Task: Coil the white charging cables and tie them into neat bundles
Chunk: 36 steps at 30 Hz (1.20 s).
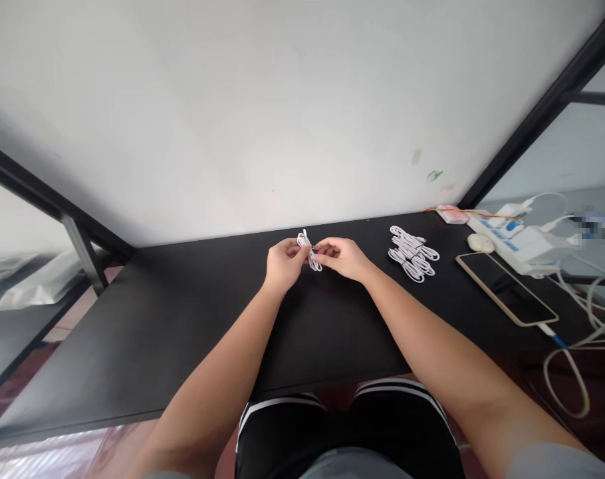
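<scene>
A coiled white cable (316, 265) is held upright just above the black table, between my two hands. My left hand (284, 263) pinches the bundle from its left side, thumb and fingers closed around its middle. From the right, my right hand (343, 258) has its thumb and fingertips pressed at the middle of the same bundle, where a small dark tie seems to show. The fingers partly cover that spot. Off to the right of my right hand lies a pile of similar white cable bundles (413, 254) with dark ties.
The black table (183, 319) meets a white wall behind. At the right lie a phone (506, 287) on a charging cable, a white earbud case (481, 243), a power strip (502, 241) with plugged-in chargers, and a pink-and-white item (452, 214). Loose cords hang over the right edge.
</scene>
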Available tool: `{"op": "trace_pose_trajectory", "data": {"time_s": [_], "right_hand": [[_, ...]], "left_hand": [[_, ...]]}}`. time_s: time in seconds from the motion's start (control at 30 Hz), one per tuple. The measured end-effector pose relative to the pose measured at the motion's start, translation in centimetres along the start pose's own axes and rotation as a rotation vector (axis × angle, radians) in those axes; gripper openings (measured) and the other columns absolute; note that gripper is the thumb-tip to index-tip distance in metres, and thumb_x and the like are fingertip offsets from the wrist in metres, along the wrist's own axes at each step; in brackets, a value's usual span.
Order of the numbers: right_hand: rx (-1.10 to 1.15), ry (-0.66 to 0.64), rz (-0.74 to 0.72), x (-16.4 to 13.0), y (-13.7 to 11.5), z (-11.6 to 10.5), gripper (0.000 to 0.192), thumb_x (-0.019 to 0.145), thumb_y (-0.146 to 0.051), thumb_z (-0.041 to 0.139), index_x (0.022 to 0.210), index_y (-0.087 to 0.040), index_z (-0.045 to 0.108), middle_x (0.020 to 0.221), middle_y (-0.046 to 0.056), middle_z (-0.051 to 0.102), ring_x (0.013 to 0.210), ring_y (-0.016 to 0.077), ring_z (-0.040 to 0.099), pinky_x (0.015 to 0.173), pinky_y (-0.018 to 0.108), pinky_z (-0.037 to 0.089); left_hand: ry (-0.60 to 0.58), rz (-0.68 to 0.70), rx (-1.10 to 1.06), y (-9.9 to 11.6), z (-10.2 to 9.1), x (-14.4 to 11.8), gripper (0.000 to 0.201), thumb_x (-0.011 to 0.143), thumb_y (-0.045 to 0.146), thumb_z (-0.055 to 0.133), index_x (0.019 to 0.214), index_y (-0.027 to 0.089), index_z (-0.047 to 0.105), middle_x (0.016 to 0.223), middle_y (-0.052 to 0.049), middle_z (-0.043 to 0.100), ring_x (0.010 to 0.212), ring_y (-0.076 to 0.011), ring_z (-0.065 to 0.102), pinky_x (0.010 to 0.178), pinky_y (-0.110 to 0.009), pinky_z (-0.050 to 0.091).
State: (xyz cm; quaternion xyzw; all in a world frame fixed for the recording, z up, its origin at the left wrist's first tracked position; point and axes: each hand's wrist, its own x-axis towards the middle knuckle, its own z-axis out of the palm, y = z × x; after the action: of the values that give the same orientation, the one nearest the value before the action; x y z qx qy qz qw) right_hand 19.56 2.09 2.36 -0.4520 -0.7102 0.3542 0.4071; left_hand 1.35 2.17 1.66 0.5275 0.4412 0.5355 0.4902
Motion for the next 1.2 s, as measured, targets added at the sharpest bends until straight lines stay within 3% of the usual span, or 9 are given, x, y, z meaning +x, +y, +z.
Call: {"op": "trace_pose_trajectory", "data": {"time_s": [0.4,0.8,1.2], "right_hand": [[0.086,0.036,-0.032,0.3,0.9,0.3,0.029,0.084,-0.047,0.071,0.094,-0.020,0.078,0.086,0.006,0.077,0.077,0.0199,0.070,0.071,0.032,0.055],[0.023,0.143,-0.114,0.0,-0.2,0.7,0.025,0.086,-0.043,0.068,0.090,-0.020,0.077,0.084,0.005,0.074,0.068,0.0166,0.065,0.065,0.029,0.052],[0.198,0.154,-0.050,0.1,-0.1,1.4,0.028,0.083,-0.044,0.072,0.090,-0.017,0.075,0.082,0.005,0.073,0.070,0.0170,0.066,0.066,0.030,0.052]], "left_hand": [[-0.038,-0.060,-0.161,0.8,0.5,-0.3,0.043,0.070,0.035,0.084,0.100,0.009,0.068,0.081,-0.007,0.075,0.074,-0.0205,0.073,0.079,-0.041,0.063],[-0.016,-0.067,-0.214,0.8,0.7,-0.4,0.042,0.069,0.036,0.085,0.097,0.010,0.068,0.080,-0.006,0.074,0.074,-0.0207,0.074,0.080,-0.042,0.062],[0.004,-0.045,-0.238,1.1,0.9,-0.5,0.043,0.068,0.038,0.086,0.097,0.011,0.069,0.080,-0.005,0.074,0.076,-0.0199,0.073,0.082,-0.041,0.061]]}}
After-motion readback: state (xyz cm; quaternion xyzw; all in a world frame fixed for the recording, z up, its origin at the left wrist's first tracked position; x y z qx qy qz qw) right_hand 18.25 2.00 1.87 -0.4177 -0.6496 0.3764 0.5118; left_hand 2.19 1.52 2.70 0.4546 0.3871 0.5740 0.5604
